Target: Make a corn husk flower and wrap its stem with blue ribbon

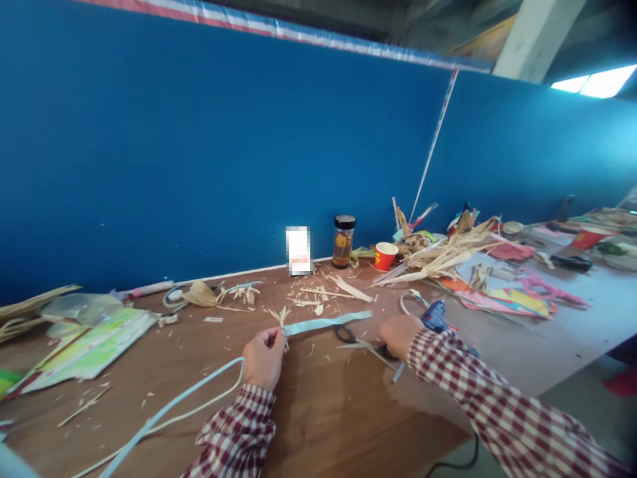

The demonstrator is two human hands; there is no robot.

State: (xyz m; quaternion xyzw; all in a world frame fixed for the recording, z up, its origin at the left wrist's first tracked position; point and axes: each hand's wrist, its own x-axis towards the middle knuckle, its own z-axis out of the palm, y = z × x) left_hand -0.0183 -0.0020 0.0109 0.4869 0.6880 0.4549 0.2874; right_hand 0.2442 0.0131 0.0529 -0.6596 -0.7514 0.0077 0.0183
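Observation:
My left hand (pixel 263 357) is closed in a pinch on a pale blue flat strip (pixel 326 323) where a small tuft of straw (pixel 281 316) sticks up from it. The strip runs right across the brown table and loops back left past my wrist. My right hand (pixel 398 335) rests closed over the handles of a pair of scissors (pixel 361 342) lying on the table. A blue glue gun (pixel 434 316) lies just right of that hand. Both sleeves are red and white check.
Straw scraps litter the wooden table (pixel 323 405). At the back stand a dark jar (pixel 343 241), a red paper cup (pixel 385 256) and a heap of dried husks (pixel 448 252). Printed sheets (pixel 84 348) lie left, coloured papers (pixel 502 299) right. A blue wall runs behind.

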